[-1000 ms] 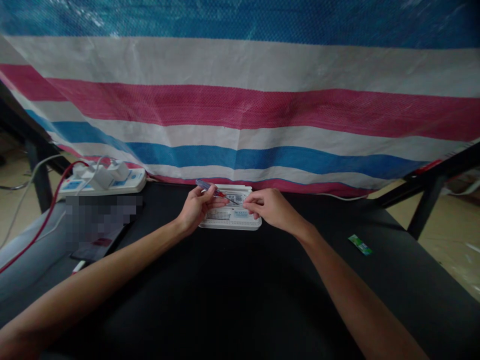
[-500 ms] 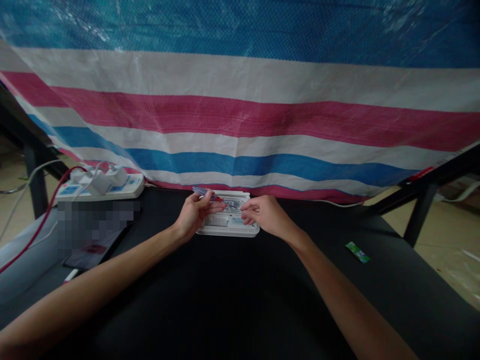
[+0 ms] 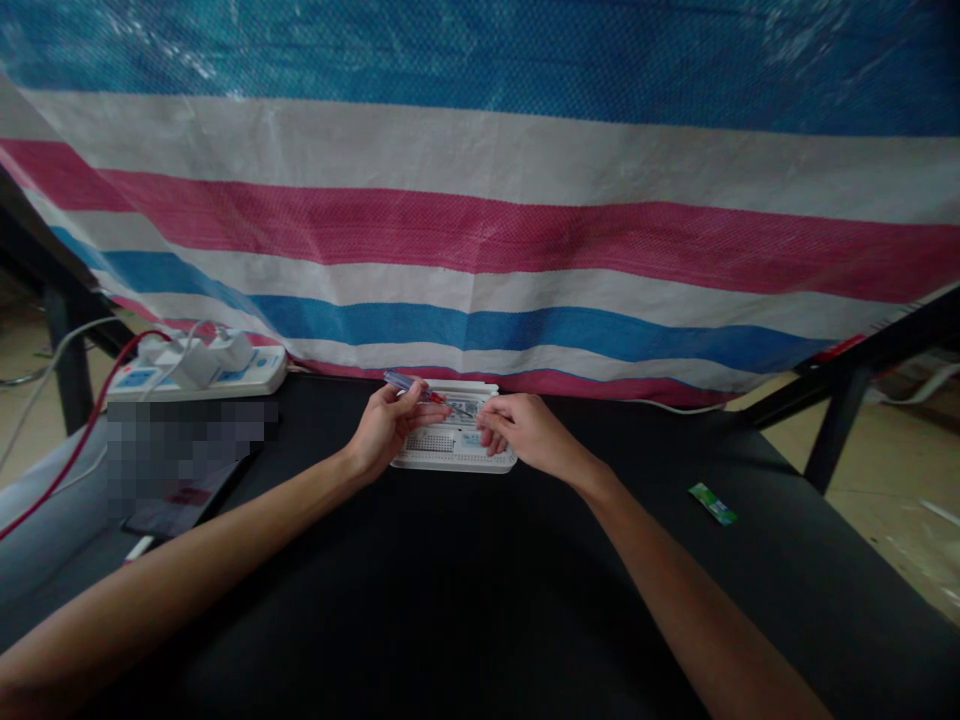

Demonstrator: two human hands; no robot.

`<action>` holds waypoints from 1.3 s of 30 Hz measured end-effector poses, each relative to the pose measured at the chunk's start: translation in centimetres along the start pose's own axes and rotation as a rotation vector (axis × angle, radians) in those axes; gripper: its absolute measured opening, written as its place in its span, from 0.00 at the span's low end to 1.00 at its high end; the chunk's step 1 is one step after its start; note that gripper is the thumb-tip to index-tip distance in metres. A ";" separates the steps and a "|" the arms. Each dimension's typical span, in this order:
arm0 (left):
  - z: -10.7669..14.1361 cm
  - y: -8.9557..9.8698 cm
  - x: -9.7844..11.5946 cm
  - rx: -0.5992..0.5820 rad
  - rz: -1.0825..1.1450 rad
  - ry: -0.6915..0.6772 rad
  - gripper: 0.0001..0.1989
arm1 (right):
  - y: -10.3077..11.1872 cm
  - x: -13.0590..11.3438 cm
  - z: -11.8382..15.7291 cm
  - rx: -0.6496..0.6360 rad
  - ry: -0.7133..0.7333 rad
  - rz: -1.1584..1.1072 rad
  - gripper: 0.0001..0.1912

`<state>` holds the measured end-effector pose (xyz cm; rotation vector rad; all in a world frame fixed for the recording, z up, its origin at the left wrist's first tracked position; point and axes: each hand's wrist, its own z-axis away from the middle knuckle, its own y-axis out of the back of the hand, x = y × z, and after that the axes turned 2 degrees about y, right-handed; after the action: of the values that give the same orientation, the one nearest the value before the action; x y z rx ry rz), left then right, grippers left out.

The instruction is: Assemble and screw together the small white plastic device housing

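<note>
Black tabletop (image 3: pixel 465 600), dim light, both forearms reaching in from the near edge. Small green packet (image 3: pixel 712 503) lying flat near the right side, well apart from the hands. Dark phone-like slab (image 3: pixel 176 500) on the left (partly pixelated, details unreadable). Further in, at table centre: white plastic device (image 3: pixel 455 445), flat on its back, vent grille and labels facing up. Left hand (image 3: pixel 386 428) closed in a pinch on a screwdriver (image 3: pixel 417 391), thumb and forefinger around the clear blue-red handle, shaft angled down and right onto the device's upper face; exact tip contact too small to resolve. Right hand (image 3: pixel 525 432) resting on the device's right portion, fingers curled and pressed against the casing, nothing else visibly held. Beyond on the left, white power strip (image 3: pixel 199 372) at the table's back edge with white adapters plugged in, red cable (image 3: pixel 82 440) and pale cables trailing off the left side. Farthest: striped woven tarp (image 3: pixel 480 230) hanging behind the table, blue, white and pink bands, black frame legs (image 3: pixel 832 440) at right.
</note>
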<state>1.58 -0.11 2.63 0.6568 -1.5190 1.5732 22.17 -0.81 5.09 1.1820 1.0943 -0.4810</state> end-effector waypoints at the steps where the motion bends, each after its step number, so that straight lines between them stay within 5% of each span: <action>1: 0.0 0.0 0.0 0.001 0.000 0.001 0.03 | 0.0 0.0 0.0 -0.004 0.005 0.003 0.12; 39: -0.1 0.2 -0.2 0.002 0.009 -0.023 0.04 | -1.6 -0.6 0.0 0.025 -0.042 0.004 0.11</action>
<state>1.54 -0.05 2.32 0.6725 -1.5398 1.5784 20.68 -1.49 4.84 1.1909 1.0519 -0.5156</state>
